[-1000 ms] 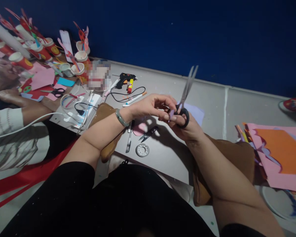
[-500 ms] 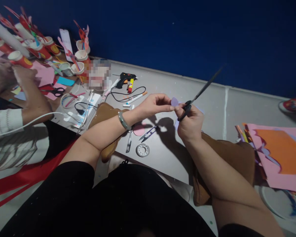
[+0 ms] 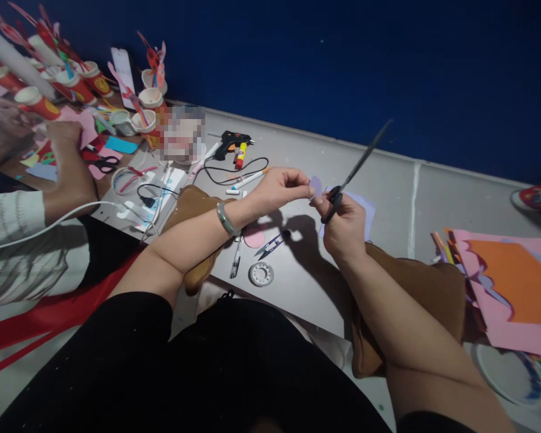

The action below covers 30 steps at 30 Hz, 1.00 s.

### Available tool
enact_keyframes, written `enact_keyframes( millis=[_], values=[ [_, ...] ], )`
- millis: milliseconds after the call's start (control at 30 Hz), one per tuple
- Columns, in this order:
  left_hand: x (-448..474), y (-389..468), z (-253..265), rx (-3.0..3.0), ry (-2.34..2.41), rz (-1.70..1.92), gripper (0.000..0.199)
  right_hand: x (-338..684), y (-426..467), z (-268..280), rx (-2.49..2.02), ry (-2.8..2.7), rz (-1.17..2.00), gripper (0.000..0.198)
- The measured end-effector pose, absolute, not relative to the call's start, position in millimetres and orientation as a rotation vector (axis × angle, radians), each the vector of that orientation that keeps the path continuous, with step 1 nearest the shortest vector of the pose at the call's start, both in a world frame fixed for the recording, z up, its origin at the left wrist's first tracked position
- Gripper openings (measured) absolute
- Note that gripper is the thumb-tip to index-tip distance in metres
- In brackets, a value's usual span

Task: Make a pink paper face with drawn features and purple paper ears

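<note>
Between the fingertips of my left hand (image 3: 285, 187) is a small purple paper piece (image 3: 315, 185). My right hand (image 3: 346, 224) is closed around the black handles of a pair of scissors (image 3: 366, 157), whose blades point up and away to the right. The right fingertips are close to the paper's lower edge; I cannot tell if they touch it. A larger purple sheet (image 3: 368, 211) lies on the table behind the right hand. Below the hands lie thread snips (image 3: 273, 244), a pink paper circle (image 3: 254, 236), a pen (image 3: 236, 260) and a white tape roll (image 3: 261, 274).
Beyond my left hand are a glue gun (image 3: 229, 144) with its cord, a glue stick (image 3: 241, 155) and a marker (image 3: 249, 179). Paper cups (image 3: 151, 99) stand at the left, where another person's arm (image 3: 67, 165) reaches in. Coloured paper sheets (image 3: 514, 282) lie at the right.
My right hand and the scissors have shifted slightly left, with the blades lower. The small purple paper has turned, and more of the purple sheet behind shows. The other person's arm has moved a little.
</note>
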<state>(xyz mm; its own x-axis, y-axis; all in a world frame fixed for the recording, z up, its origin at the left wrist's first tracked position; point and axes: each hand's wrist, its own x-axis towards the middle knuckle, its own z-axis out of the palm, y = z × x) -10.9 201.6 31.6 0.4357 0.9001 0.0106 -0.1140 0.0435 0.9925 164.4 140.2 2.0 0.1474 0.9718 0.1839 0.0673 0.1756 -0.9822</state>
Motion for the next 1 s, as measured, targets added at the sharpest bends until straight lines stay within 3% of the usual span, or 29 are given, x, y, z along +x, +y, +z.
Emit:
enact_keyframes(
  millis=[167,367,1000],
  values=[
    [-24,219,35,1.323,0.822,0.917,0.02,168,142,-1,-1.242,-1.406,1.125,0.061],
    [-34,228,40,1.334,0.823,0.901,0.019,167,143,-5,-1.236,-1.554,1.395,0.084],
    [-34,229,38,1.385,0.853,0.905,0.018,163,139,-3,-1.187,-1.619,1.453,0.081]
  ],
)
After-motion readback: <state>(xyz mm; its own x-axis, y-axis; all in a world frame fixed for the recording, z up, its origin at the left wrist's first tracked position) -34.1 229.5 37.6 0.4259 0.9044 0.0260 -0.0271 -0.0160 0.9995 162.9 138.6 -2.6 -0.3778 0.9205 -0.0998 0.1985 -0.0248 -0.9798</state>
